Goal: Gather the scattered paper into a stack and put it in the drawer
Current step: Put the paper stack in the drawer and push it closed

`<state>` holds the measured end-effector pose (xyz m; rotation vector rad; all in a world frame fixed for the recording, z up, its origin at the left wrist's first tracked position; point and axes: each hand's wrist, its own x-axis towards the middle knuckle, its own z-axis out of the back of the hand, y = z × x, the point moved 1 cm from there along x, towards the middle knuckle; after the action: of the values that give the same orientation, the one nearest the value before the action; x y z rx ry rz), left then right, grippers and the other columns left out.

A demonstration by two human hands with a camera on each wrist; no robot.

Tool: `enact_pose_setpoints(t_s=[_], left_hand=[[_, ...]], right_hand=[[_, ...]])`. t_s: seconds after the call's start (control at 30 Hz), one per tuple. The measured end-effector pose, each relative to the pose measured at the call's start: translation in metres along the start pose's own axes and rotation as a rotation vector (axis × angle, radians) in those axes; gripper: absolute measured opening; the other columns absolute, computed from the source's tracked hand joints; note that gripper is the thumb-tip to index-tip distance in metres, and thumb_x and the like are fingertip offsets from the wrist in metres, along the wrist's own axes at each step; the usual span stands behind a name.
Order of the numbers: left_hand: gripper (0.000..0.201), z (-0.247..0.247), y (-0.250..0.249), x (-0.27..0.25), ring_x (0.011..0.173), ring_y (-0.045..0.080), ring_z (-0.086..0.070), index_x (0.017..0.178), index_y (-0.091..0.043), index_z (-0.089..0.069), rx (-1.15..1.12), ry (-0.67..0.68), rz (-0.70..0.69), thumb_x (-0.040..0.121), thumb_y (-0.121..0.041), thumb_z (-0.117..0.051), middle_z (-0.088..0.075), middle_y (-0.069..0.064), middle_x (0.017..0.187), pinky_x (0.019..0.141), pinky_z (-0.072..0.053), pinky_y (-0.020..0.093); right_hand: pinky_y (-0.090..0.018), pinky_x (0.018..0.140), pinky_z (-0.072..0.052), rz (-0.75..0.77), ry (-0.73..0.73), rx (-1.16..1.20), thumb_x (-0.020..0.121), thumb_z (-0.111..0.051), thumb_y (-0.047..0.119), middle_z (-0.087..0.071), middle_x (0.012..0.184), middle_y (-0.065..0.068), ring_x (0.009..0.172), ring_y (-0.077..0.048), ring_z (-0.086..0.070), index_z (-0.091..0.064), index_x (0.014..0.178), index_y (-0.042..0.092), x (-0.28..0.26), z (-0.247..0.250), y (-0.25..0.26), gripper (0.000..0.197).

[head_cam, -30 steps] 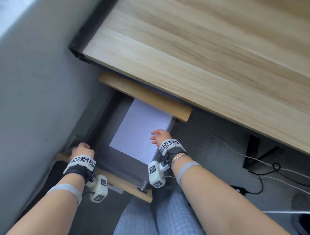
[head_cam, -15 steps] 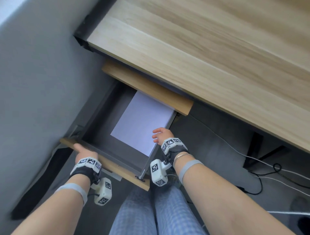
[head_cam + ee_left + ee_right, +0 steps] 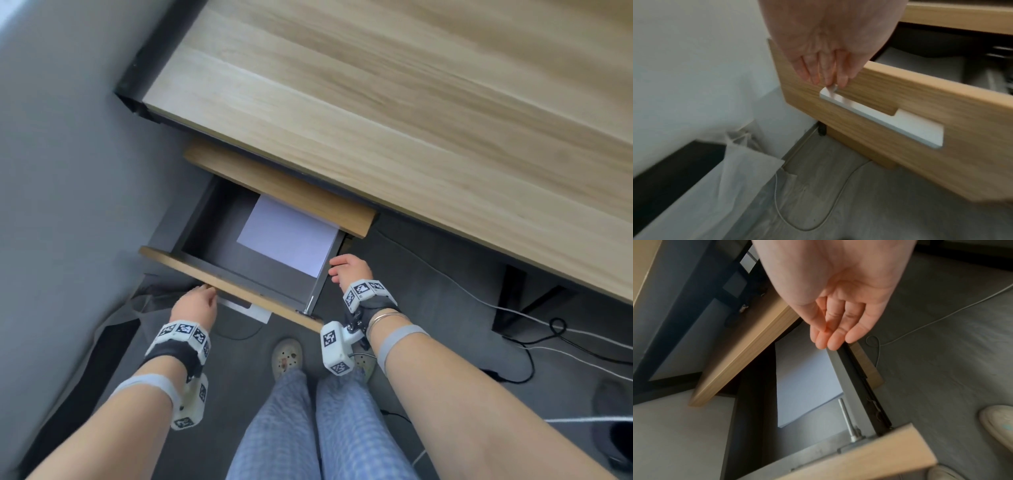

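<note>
A white paper stack (image 3: 287,236) (image 3: 804,382) lies flat in the grey drawer (image 3: 209,240), against its right wall. The drawer stands partly out under the desk, and the stack's far end is hidden below a wooden panel (image 3: 274,185). My left hand (image 3: 197,303) (image 3: 826,76) has straight fingers pressing on the wooden drawer front (image 3: 226,284) (image 3: 920,129), just above the left end of the white handle (image 3: 879,116). My right hand (image 3: 346,270) (image 3: 835,337) hangs relaxed and empty outside the drawer, fingertips at the top edge of its right side wall (image 3: 846,386).
The wooden desk top (image 3: 411,102) overhangs the drawer. A grey wall (image 3: 51,154) closes the left side. Cables (image 3: 548,325) and a black desk leg (image 3: 513,298) lie on the floor to the right. My legs and slippers (image 3: 286,356) stand below the drawer front. A white bag (image 3: 748,162) sits left.
The drawer has slid inward, hiding more of the paper. My left hand left the front's top edge and now pushes its face. My right hand came off the paper to outside the right wall.
</note>
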<state>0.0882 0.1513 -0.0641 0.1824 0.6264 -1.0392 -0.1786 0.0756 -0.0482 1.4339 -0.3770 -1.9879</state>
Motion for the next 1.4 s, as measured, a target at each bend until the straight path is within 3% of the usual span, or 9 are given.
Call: enact_pose_setpoints(t_s=[0.1,0.27,0.43,0.6,0.8,0.9,1.07,1.4], left_hand=[[0.030,-0.005,-0.023,0.009,0.116,0.034,-0.050,0.110,-0.007,-0.068,0.156,-0.033,-0.103,0.091,-0.021,-0.049,-0.058,0.016,0.121,0.093,-0.042,0.037],[0.026,-0.026,-0.070,0.012,0.107,0.033,-0.056,0.102,-0.001,-0.067,0.243,0.061,-0.316,0.084,-0.008,-0.050,-0.064,0.017,0.109,0.089,-0.043,0.034],[0.032,-0.021,-0.091,0.031,0.114,0.027,-0.053,0.110,-0.012,-0.062,0.283,0.014,-0.347,0.084,-0.008,-0.045,-0.062,0.007,0.114,0.104,-0.027,0.035],[0.033,-0.008,-0.113,0.053,0.116,0.027,-0.053,0.114,-0.012,-0.059,0.329,0.003,-0.427,0.085,-0.007,-0.046,-0.062,0.008,0.118,0.100,-0.028,0.034],[0.045,0.000,-0.136,0.071,0.129,0.023,-0.044,0.134,-0.012,-0.046,0.346,0.021,-0.422,0.089,-0.010,-0.044,-0.052,0.007,0.133,0.104,-0.028,0.035],[0.048,0.007,-0.146,0.078,0.131,0.024,-0.042,0.138,-0.013,-0.041,0.346,0.034,-0.428,0.090,-0.010,-0.043,-0.049,0.008,0.137,0.104,-0.029,0.037],[0.057,0.010,-0.157,0.084,0.135,0.025,-0.037,0.146,-0.013,-0.031,0.326,0.048,-0.423,0.091,-0.008,-0.044,-0.043,0.009,0.144,0.107,-0.029,0.038],[0.059,0.018,-0.171,0.090,0.134,0.025,-0.040,0.140,-0.013,-0.040,0.391,0.063,-0.409,0.082,0.000,-0.044,-0.043,0.006,0.143,0.107,-0.030,0.038]], right_hand=[[-0.014,0.046,-0.039,0.009,-0.037,0.007,0.088,-0.042,-0.003,-0.063,0.087,-0.007,0.058,-0.007,-0.049,-0.066,0.107,0.006,0.002,0.010,0.001,0.032],[-0.016,0.051,-0.036,0.022,-0.059,0.017,0.088,-0.040,-0.003,-0.062,0.082,-0.006,0.058,-0.006,-0.047,-0.066,0.106,0.004,0.007,0.022,-0.002,0.032],[-0.013,0.047,-0.038,0.016,-0.107,0.012,0.089,-0.034,-0.005,-0.062,0.086,-0.005,0.058,-0.005,-0.048,-0.065,0.107,0.003,0.015,0.037,-0.009,0.037],[-0.012,0.045,-0.039,-0.012,-0.125,0.033,0.088,-0.036,-0.006,-0.061,0.085,-0.006,0.057,-0.006,-0.047,-0.065,0.105,0.003,0.022,0.042,-0.015,0.035],[0.000,0.034,-0.032,-0.030,-0.142,0.066,0.087,-0.037,-0.005,-0.062,0.079,-0.004,0.055,-0.006,-0.047,-0.067,0.102,0.004,0.030,0.042,-0.015,0.035],[0.000,0.033,-0.032,-0.038,-0.142,0.074,0.087,-0.036,-0.005,-0.058,0.065,0.006,0.054,-0.006,-0.048,-0.067,0.102,0.006,0.035,0.041,-0.012,0.036],[0.000,0.033,-0.032,-0.042,-0.148,0.097,0.087,-0.036,-0.004,-0.057,0.063,0.008,0.054,-0.006,-0.049,-0.068,0.101,0.007,0.037,0.038,-0.009,0.037],[-0.002,0.033,-0.032,-0.072,-0.130,0.124,0.086,-0.036,-0.003,-0.058,0.064,0.007,0.053,-0.007,-0.050,-0.067,0.101,0.008,0.038,0.037,-0.009,0.036]])
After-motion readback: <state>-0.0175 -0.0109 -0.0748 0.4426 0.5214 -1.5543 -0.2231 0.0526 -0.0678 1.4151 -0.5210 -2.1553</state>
